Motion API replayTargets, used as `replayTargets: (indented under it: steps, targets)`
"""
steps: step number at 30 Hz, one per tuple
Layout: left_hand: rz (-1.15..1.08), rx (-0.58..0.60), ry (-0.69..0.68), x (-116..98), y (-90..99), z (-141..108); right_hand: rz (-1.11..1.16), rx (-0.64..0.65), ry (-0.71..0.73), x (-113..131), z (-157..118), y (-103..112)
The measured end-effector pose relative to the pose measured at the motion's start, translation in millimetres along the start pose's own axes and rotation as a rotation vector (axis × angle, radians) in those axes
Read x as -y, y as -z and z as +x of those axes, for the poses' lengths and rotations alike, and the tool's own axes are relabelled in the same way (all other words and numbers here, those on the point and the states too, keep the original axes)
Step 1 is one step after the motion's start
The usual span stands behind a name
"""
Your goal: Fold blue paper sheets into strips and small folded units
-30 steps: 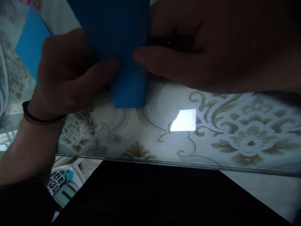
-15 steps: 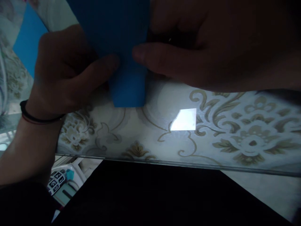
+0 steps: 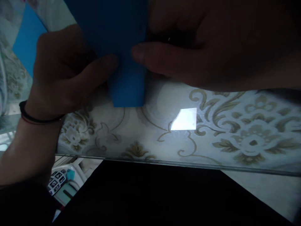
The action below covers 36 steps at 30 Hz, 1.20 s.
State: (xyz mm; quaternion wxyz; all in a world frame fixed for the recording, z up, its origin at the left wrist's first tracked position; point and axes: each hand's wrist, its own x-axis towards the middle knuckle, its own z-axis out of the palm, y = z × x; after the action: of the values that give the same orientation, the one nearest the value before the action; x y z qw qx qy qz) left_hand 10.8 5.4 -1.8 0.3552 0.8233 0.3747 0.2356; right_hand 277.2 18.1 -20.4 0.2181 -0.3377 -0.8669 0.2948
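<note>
A blue sheet (image 3: pixel 128 84), which looks like paper, narrows toward its lower end above the patterned tabletop. My left hand (image 3: pixel 68 69), with a dark band at the wrist, grips its left edge, thumb on the front face. From the right, my right hand (image 3: pixel 178 56) holds the same sheet, its thumb pressed on the face near the right edge. Both thumb tips point at each other with a small gap between them. The fingers behind the sheet are hidden, and the upper part of the sheet runs out of view.
Another blue piece (image 3: pixel 28 40) lies at the upper left, beyond my left hand. The table (image 3: pixel 150 138) has a floral cover and a bright reflection. Below its front edge at the lower left is a white container (image 3: pixel 78 171) with a black-and-white patterned item (image 3: pixel 56 181).
Almost everything is the same. The blue sheet and both hands have shifted very slightly to the left, with the grip unchanged.
</note>
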Motion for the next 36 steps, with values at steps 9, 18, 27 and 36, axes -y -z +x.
replayTargets:
  steps: [9, 18, 27, 36]
  targets:
    - [-0.517, -0.386, -0.003, 9, -21.5, -4, 0.006, -0.042, -0.004, 3, 1, 0]
    - [-0.054, -0.050, 0.051, -5, 2.1, -3, 0.032, -0.031, -0.011, 5, 1, -1]
    - [-0.531, -0.055, 0.148, -6, -19.7, -9, 0.017, -0.063, 0.026, 8, 4, 3]
    - [-0.491, -0.120, 0.019, 4, -20.9, -7, 0.028, -0.085, 0.018, 19, 14, 6]
